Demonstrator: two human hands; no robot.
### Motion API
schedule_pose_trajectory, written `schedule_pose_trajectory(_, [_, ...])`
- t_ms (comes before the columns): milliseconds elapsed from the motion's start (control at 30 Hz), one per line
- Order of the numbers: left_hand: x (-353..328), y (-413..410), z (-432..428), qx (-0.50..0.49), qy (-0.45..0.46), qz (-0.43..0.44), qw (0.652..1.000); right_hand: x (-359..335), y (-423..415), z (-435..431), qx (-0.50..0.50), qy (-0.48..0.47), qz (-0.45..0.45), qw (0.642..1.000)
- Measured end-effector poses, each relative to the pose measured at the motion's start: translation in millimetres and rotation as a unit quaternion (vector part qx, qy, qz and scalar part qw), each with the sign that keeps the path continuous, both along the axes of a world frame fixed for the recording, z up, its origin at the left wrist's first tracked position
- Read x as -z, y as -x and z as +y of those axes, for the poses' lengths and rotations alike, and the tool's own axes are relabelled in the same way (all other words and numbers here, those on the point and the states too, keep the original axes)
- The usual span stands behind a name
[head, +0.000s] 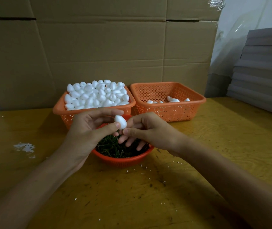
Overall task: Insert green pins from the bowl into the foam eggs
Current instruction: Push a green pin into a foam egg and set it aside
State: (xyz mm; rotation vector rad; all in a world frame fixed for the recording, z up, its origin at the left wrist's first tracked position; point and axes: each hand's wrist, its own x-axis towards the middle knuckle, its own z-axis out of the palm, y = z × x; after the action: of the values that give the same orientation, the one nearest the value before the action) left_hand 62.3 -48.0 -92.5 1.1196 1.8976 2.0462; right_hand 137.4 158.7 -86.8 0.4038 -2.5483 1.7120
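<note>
Head view: your left hand (89, 128) comes in from the lower left with the palm turned toward you, and it pinches one foam egg (120, 121) between the thumb tip below and the forefinger reaching over the top, so the egg sits tilted with its narrow end up and toward that hand. Your right hand (146, 129) meets it from the other side, forearm angled in from the lower right, wrist bent a little down. Its thumb and forefinger are pressed tip to tip right against the lower end of the egg, and whether a pin sits between them is too small to tell. The other three fingers of that hand fan out loosely downward. Directly beneath the grip lies the red bowl (123, 160), with the green pins (108, 147) heaped in it, close under those spread fingers. Just beyond the grip stands an orange basket (59, 111) piled high with white eggs (97, 95). Beyond and to the right of it a second orange basket (168, 111) holds only a few eggs (173, 100). Everything rests on the yellow wooden table (148, 195), which is strewn with white crumbs near your forearms.
</note>
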Motion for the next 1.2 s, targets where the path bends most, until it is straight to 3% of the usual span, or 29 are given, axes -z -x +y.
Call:
schedule_pose_trajectory(433, [1, 0, 0, 0.003, 0.024, 0.027, 0.999, 4, 2, -4, 0.016, -0.041, 0.025, 0.999])
schedule_pose_trajectory(733, [5, -1, 6, -0.014, -0.023, 0.039, 0.999, 4, 3, -1, 0.021, 0.003, 0.034, 0.999])
schedule_pose_trajectory(867, [9, -2, 8, -0.033, -0.003, 0.056, 0.998, 3, 4, 1, 0.073, 0.105, 0.057, 0.99])
schedule_pose_trajectory(1000, [14, -5, 9, -0.036, 0.073, 0.155, 0.985, -1, 7, 22, 0.212, 0.153, 0.118, 0.958])
schedule_pose_trajectory(1133, [20, -11, 11, -0.043, 0.161, 0.338, 0.926, 2, 8, 56, 0.364, 0.146, 0.121, 0.912])
schedule_pose_trajectory(1200, [22, -13, 11, -0.034, 0.191, 0.385, 0.902, 4, 9, 70, 0.405, 0.14, 0.103, 0.898])
